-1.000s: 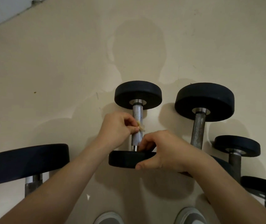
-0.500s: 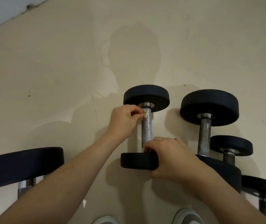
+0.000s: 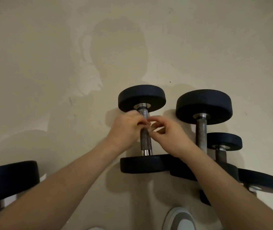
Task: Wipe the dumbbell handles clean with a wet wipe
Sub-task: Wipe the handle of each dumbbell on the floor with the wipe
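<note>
A dumbbell with black round weights lies on the beige floor, its rusty metal handle [image 3: 145, 141] running away from me. My left hand [image 3: 126, 127] grips the upper part of the handle from the left and holds the small pale wet wipe [image 3: 153, 127] against it. From the right, my right hand [image 3: 165, 135] meets it with thumb and fingers curled, pinching the wipe beside the handle. Most of the wipe is hidden by the fingers. The far weight [image 3: 141, 97] and the near weight [image 3: 142, 164] are untouched.
A larger dumbbell [image 3: 201, 130] lies just to the right, with a small one [image 3: 223, 141] beyond it and another weight [image 3: 261, 183] at the lower right. A big dumbbell [image 3: 8, 180] lies at the lower left. My shoe [image 3: 178, 219] shows at the bottom.
My right hand left the near weight and came up to the wipe at the handle. My left hand slid the wipe up the handle, then a little back down.
</note>
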